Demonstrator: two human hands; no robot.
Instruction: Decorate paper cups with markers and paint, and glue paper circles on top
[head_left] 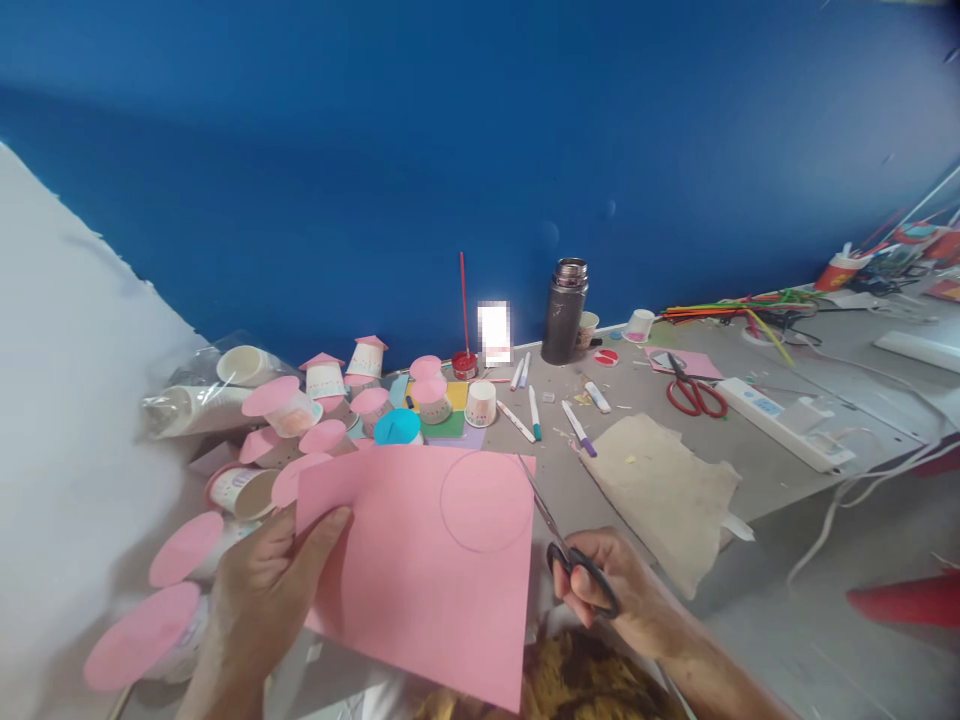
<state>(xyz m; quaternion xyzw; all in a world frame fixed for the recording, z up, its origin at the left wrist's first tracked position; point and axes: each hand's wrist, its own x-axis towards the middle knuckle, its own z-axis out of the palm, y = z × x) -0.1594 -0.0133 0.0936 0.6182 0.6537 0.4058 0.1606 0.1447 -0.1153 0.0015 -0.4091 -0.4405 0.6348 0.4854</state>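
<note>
Left hand point(262, 590) pinches pink sheet point(420, 590) at its left edge, low over surface point(750, 470). Right hand point(611, 590) is closed through handles of black scissors point(574, 555), blades at sheet's right edge. Drawn circle point(485, 502) uncut. Pink-topped cups point(431, 395) crowd behind.

The large pink paper sheet point(420, 570) hides the fingers of the left hand point(262, 590) beneath it, and both forearms run off the bottom edge. Whether the thin blades of the black-handled scissors point(570, 555) in the right hand point(607, 590) are parted is too fine to tell. A small white rectangle point(493, 333) by the blue wall point(480, 150) is blurred into blocks, and a flat red shape point(911, 600) is cut by the right edge.
</note>
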